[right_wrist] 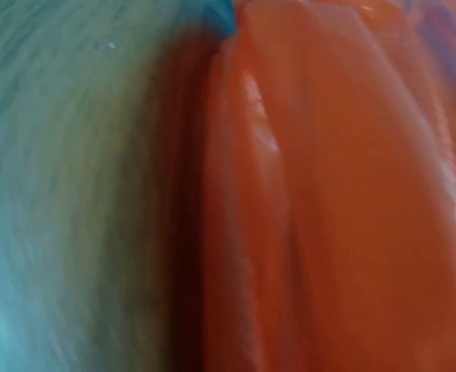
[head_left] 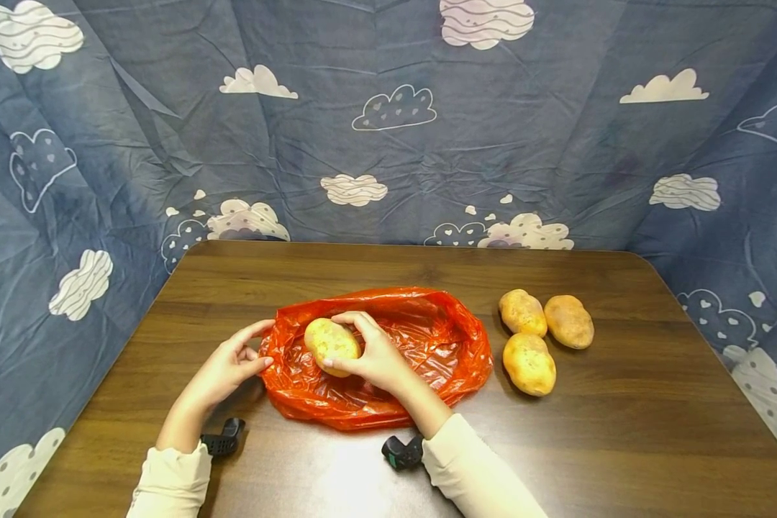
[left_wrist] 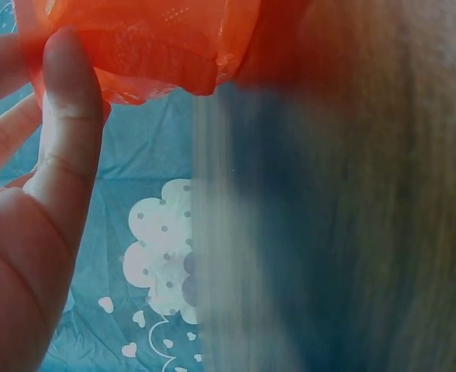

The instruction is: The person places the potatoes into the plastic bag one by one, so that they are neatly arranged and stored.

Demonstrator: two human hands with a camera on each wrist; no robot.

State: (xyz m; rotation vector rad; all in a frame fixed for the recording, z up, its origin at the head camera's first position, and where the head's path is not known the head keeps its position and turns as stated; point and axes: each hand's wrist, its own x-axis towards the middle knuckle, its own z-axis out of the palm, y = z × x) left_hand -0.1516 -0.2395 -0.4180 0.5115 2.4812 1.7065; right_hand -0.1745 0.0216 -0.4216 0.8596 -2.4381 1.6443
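Note:
A red plastic bag (head_left: 427, 345) lies spread on the table with its mouth facing up. My right hand (head_left: 377, 354) grips a potato (head_left: 332, 344) between thumb and fingers, over the left part of the bag's mouth. At the bag's left edge, my left hand (head_left: 229, 363) pinches the plastic; in the left wrist view the thumb of the left hand (left_wrist: 65, 147) presses on the red film (left_wrist: 158, 54). Only the bag's folded side (right_wrist: 329, 186) fills the right wrist view, so the right hand and potato are hidden there.
To the right of the bag, three potatoes lie grouped: one at the back (head_left: 522, 313), another farther right (head_left: 569, 321), and a third in front (head_left: 529, 364). The wooden table (head_left: 654, 403) ends at a blue cloud-patterned cloth (head_left: 388, 158). Black wrist devices (head_left: 403, 452) sit below both forearms.

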